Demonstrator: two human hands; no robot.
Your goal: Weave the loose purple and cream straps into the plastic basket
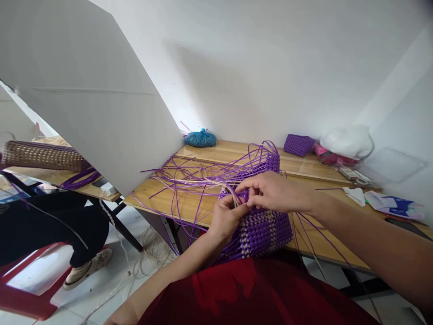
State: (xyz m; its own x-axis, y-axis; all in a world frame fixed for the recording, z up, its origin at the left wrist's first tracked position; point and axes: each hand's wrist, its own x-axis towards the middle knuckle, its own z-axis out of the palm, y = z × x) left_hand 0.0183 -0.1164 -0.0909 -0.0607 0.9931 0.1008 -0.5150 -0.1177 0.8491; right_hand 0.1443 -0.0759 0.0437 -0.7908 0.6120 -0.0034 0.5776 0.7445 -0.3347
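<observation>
A partly woven purple and beige basket (260, 231) leans against the table's front edge, close to my body. My left hand (227, 215) pinches strips at the basket's upper edge. Close beside it, my right hand (264, 193) has thumb and forefinger pinched together on a strip at the same spot. The fingertips of both hands nearly meet, and the exact strip ends between them are hard to make out. Long loose purple and beige strips (189, 183) fan out leftward over the wooden table (158, 195). Behind my right hand rises another woven purple section (270, 160).
A tied blue bag (201, 138) and a small purple woven basket (299, 144) stand at the back. White plastic (347, 142) and packets (394, 204) lie right. A grey partition (101, 90) borders the left. Beyond it sits a person in dark trousers (57, 221).
</observation>
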